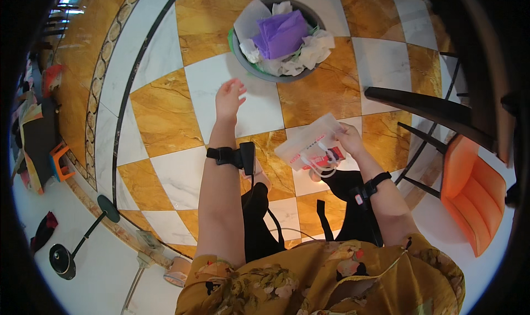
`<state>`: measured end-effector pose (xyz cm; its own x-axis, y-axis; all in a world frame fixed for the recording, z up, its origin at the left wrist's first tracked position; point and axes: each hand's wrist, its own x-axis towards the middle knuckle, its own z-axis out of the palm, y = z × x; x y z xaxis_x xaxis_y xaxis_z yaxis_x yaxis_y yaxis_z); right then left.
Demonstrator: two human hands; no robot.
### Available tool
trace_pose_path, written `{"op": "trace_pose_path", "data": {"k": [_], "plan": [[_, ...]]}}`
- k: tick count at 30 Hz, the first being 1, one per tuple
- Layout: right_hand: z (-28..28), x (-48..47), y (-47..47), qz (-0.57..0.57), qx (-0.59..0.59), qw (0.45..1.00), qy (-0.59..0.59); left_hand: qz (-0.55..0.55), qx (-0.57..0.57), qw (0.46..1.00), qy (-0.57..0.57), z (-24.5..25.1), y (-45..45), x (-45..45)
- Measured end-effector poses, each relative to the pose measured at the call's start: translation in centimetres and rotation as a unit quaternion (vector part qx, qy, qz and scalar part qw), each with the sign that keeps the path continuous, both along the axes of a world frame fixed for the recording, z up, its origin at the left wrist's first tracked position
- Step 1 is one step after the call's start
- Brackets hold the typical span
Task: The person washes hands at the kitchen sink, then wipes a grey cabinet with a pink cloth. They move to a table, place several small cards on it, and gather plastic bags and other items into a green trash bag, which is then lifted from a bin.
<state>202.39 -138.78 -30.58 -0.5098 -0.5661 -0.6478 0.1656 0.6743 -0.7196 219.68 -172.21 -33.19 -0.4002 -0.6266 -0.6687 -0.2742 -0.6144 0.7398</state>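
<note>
My right hand [349, 139] grips the edge of a translucent plastic bag [306, 139] with red printing and white cord handles [327, 166]; something red shows in or behind its lower part. My left hand [230, 96] is held out over the floor with its fingers apart and nothing in them, just below and left of a grey waste bin [276, 78]. The bin is heaped with crumpled white tissues [316, 50] and a folded purple piece of fabric or paper [281, 33]. A green liner [231, 40] shows at its side. Both my wrists wear black straps with small devices.
An orange padded chair [472, 191] with black legs and a dark table edge [426, 106] stand to the right. At the left are a black stand with a round base [108, 208], a small orange stool [63, 162] and a pile of cloths [33, 137]. The floor is checkered tile.
</note>
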Motion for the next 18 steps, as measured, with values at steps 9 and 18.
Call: {"op": "trace_pose_path", "data": {"k": [9,18], "plan": [[-1.6,-3.2,-6.7,0.42,-0.129,0.834,0.333,-0.007,0.071,0.957,0.282,-8.7,-4.6,-4.2],[-0.8,-5.2,-10.4,0.444,-0.009,0.838,0.318,-0.048,0.167,0.944,0.28,-8.4,-4.5,-2.0]]}}
